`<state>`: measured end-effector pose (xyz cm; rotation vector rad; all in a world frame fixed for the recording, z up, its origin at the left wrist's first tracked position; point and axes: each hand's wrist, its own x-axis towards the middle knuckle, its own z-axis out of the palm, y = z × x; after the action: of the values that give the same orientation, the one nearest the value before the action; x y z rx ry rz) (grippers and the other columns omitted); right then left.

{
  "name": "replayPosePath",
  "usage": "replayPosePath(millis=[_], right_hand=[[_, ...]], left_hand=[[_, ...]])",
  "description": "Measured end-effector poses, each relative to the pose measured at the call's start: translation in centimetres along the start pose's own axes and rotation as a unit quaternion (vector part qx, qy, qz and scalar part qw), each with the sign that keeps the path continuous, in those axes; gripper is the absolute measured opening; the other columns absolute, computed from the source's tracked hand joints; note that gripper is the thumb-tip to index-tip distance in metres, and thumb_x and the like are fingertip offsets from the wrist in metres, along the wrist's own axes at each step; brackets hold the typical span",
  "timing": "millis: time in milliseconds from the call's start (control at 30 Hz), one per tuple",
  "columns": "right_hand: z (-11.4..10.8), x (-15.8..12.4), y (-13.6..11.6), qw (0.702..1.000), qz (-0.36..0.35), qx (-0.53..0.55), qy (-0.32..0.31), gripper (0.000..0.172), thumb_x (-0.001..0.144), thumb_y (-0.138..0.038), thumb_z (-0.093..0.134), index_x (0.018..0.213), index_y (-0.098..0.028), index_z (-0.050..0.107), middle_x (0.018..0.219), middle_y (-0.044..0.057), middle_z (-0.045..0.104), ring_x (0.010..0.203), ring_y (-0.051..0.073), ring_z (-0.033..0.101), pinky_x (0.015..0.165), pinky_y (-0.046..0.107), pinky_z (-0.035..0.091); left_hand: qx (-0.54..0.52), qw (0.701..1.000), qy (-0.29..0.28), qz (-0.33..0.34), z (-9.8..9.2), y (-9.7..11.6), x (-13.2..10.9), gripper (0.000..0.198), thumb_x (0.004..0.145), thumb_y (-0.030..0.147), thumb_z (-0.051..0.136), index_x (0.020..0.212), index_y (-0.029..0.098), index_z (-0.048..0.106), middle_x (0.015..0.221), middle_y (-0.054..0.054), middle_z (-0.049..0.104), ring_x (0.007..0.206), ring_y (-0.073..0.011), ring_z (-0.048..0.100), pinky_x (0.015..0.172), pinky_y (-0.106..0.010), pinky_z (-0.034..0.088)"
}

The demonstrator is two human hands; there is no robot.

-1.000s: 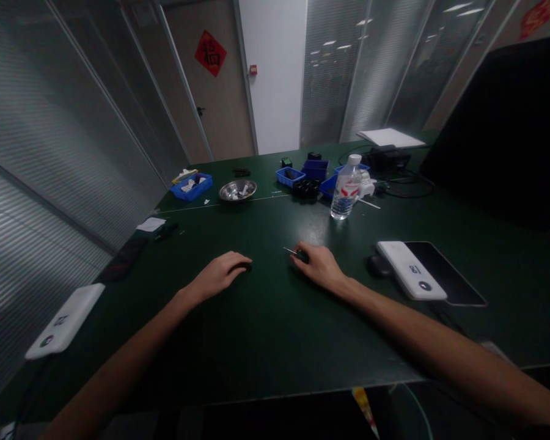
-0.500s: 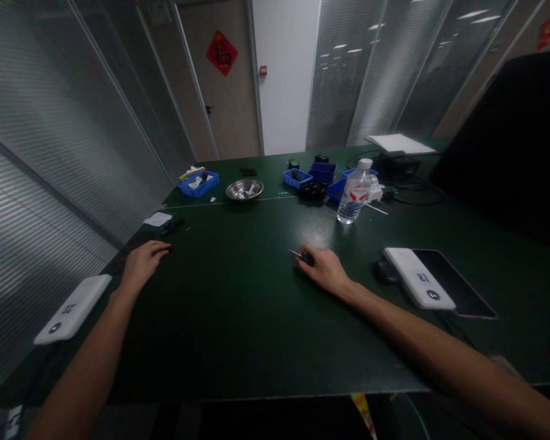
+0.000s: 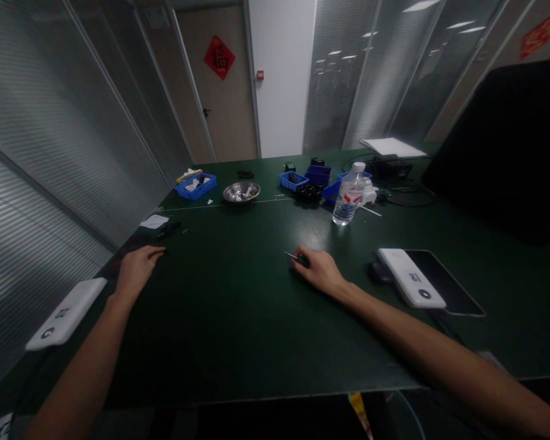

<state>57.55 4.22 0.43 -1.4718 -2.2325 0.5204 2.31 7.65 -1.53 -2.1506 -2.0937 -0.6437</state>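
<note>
My right hand [image 3: 319, 269] rests on the dark green table [image 3: 220, 318] right of the middle. Its fingers wrap round the dark handle of a small screwdriver [image 3: 291, 255], whose thin metal shaft points left. Over by the table's left side is my left hand [image 3: 139, 266], palm down. Thumb and fingers come together there at a small dark spot, and what they hold, if anything, is too dim to make out. Just beyond that hand lie a dark, slender object [image 3: 168, 230] and a white paper [image 3: 154, 221].
A water bottle [image 3: 347, 198] stands beyond my right hand. Farther back are a metal bowl [image 3: 241, 193], a blue tray [image 3: 196, 187] and several blue bins [image 3: 318, 176]. White power banks [image 3: 66, 315] flank both arms, the right one [image 3: 410, 278] on a dark tablet [image 3: 444, 282]. A black monitor [image 3: 508, 153] looms right.
The view has shifted slightly, so most things appear a little farther left. Both hands keep nearly the same pose, and the screwdriver stays in my right hand.
</note>
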Motion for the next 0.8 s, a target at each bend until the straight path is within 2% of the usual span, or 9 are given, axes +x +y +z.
replayPosePath(millis=[167,367,500,800], right_hand=[[0.1,0.0,0.2,1.000,-0.012,-0.001,0.004,0.018,0.097,-0.031,0.061,0.112,-0.022,0.065,0.094,0.003,0.073,0.077,0.018,0.066,0.065,0.025,0.045],[0.2,0.0,0.2,1.000,-0.011,-0.005,0.013,0.016,0.097,-0.031,0.062,0.110,-0.023,0.065,0.095,0.002,0.073,0.079,0.018,0.067,0.068,0.025,0.046],[0.2,-0.2,0.2,1.000,-0.015,-0.002,0.009,0.016,0.097,-0.031,0.062,0.111,-0.022,0.065,0.096,0.003,0.073,0.079,0.018,0.067,0.069,0.025,0.046],[-0.1,-0.4,-0.3,1.000,-0.008,0.000,-0.001,0.018,0.097,-0.030,0.061,0.112,-0.021,0.065,0.098,0.004,0.074,0.082,0.019,0.068,0.070,0.025,0.048]], left_hand=[[0.029,1.000,0.009,0.007,0.4,-0.8,0.1,0.037,0.091,0.036,0.049,0.110,0.017,0.075,0.122,-0.011,0.072,0.112,-0.0291,0.065,0.104,-0.040,0.047],[0.071,0.997,-0.013,0.028,0.5,-1.2,0.1,0.041,0.094,0.036,0.043,0.117,0.019,0.073,0.122,-0.011,0.069,0.104,-0.0285,0.066,0.091,-0.038,0.051],[0.077,0.996,-0.011,0.038,0.5,-1.3,0.1,0.043,0.095,0.036,0.041,0.118,0.017,0.073,0.123,-0.012,0.068,0.107,-0.0287,0.065,0.093,-0.039,0.050],[0.112,0.994,-0.009,0.010,0.0,0.1,-0.2,0.041,0.095,0.034,0.042,0.117,0.018,0.073,0.118,-0.011,0.071,0.105,-0.0290,0.066,0.092,-0.039,0.051]])
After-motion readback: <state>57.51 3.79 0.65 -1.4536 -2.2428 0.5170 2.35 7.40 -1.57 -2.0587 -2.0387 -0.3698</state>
